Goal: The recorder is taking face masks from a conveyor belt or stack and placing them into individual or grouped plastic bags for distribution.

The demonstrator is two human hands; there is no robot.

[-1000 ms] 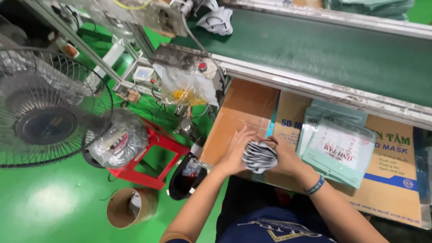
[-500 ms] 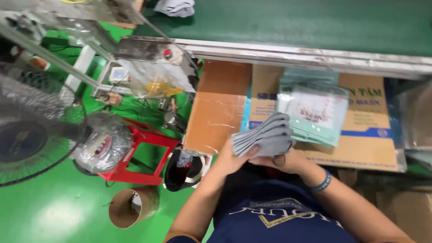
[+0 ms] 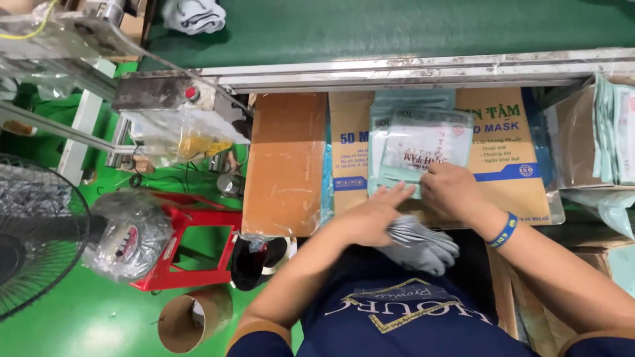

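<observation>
The green conveyor belt ran across the top, its metal rail edging the desk. Below it lay flattened cardboard boxes, and on them, toward the far edge, a stack of clear packaging bags. Left hand lay flat, fingers spread open, pressing a fanned bundle of grey masks at the near edge against the lap. Right hand was nearer the bags, fingers curled onto the top bag's near edge; whether they pinched it, I cannot tell. The masks' long axis ran left to right, just below both hands.
</observation>
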